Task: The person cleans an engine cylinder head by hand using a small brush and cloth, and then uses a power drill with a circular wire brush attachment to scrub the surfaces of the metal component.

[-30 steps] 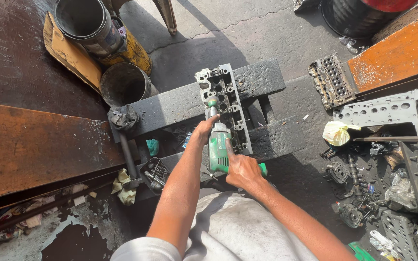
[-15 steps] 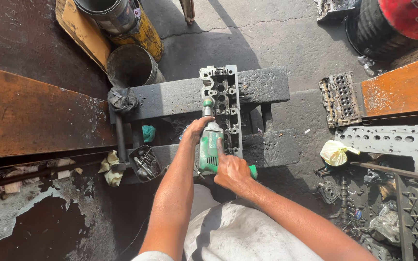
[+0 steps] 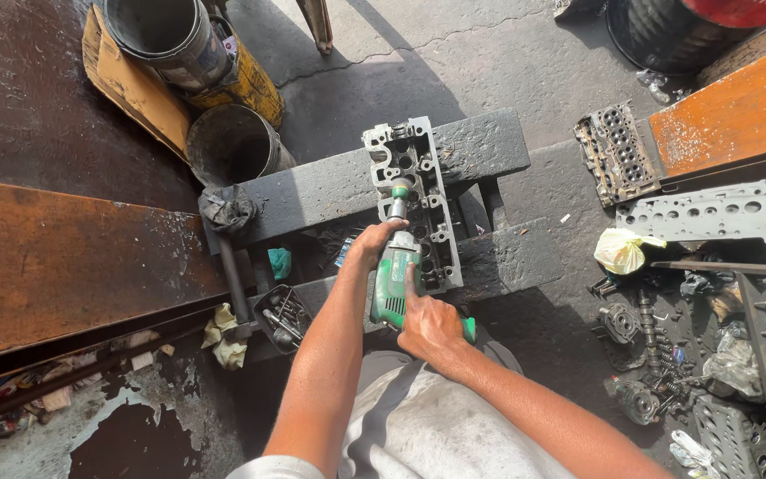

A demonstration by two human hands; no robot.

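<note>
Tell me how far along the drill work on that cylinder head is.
Done: the cylinder head lies across two dark beams. In hand: the left hand steadies the front of the green drill, the right hand grips its handle, and the tip sits in a port near the head's middle. Left: cannot tell which ports are finished.

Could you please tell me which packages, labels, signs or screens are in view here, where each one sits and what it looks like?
No signs or screens show.
Yellow drum: top left, behind the grey buckets, cylindrical, with dark printing on its side.
Cardboard sheet: top left, flat, brown, under the drum.
Yellowish plastic bag: right, on the floor by the cylinder heads, crumpled.
Red-topped black barrel: top right corner, round, pale lettering on the red part.
</note>
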